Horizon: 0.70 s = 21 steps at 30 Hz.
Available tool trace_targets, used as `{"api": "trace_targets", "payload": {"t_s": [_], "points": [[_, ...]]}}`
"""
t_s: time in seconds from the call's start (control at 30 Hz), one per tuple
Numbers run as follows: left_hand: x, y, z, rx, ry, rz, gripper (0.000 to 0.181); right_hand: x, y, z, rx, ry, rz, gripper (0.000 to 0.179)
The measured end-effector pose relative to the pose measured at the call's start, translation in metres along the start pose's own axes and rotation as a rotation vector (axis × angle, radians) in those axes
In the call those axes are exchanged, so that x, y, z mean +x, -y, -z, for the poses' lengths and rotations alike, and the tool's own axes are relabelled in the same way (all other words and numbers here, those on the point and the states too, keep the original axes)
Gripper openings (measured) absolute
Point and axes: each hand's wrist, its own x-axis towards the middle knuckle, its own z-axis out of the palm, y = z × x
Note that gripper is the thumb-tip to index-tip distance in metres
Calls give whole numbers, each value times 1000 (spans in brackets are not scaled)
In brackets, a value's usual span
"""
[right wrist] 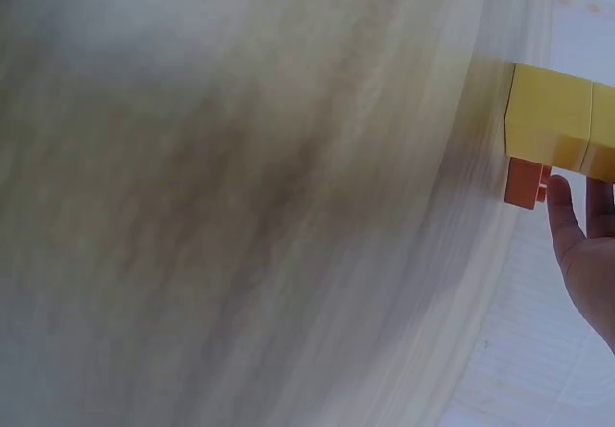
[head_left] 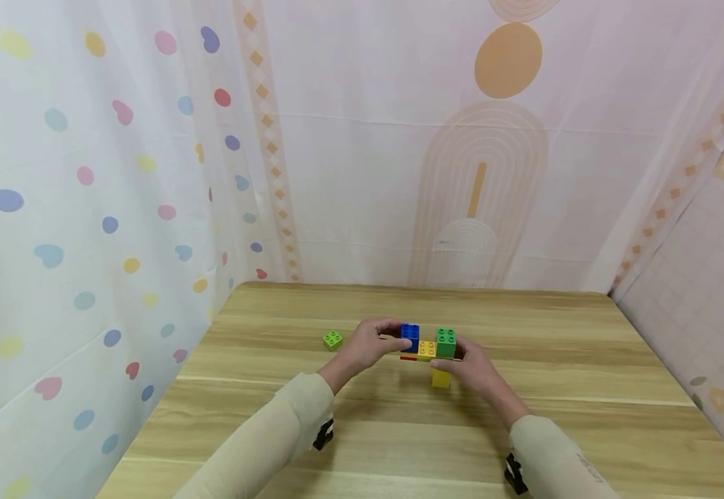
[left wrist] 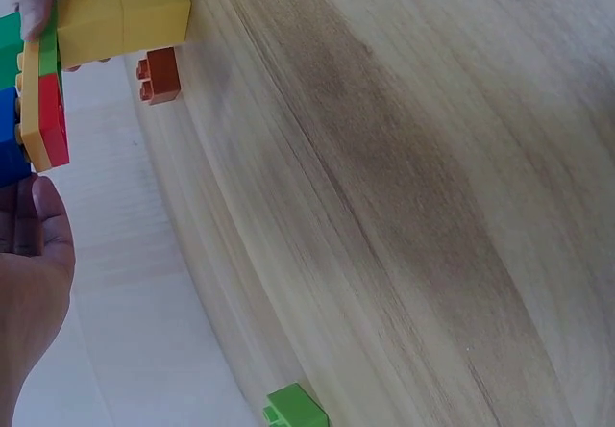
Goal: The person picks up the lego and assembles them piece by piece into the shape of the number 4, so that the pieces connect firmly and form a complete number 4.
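A structure of toy building blocks stands between both hands. On its top are a blue block [head_left: 409,337] at the left and a green block [head_left: 445,342] at the right, joined by a flat yellow-orange block [head_left: 427,349]. Thin red [left wrist: 54,124] and green layers run beneath, above a column of yellow blocks [left wrist: 125,15]. My left hand [head_left: 366,344] pinches the blue block, its thumb on the near face. With my right hand [head_left: 477,367] I grip the structure's right end, thumb in front below the green block, fingers mostly hidden behind.
A light green block [head_left: 332,339] lies on the wooden table [head_left: 386,443] to the left of the structure. An orange-red block [left wrist: 161,76] sits on the table beyond the yellow column. Patterned curtains [head_left: 362,173] hang around the table's back and sides.
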Motion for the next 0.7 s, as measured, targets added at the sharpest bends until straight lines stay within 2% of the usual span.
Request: {"api": "trace_targets", "payload": {"t_s": [0.2,0.7], "points": [[0,0,-1,-14,7,-2,43,1,0,-3,-9,-14,-9,38],[1,-1,-1,-19,16,-6,44,0,0,-2,-6,-9,-15,40]]}}
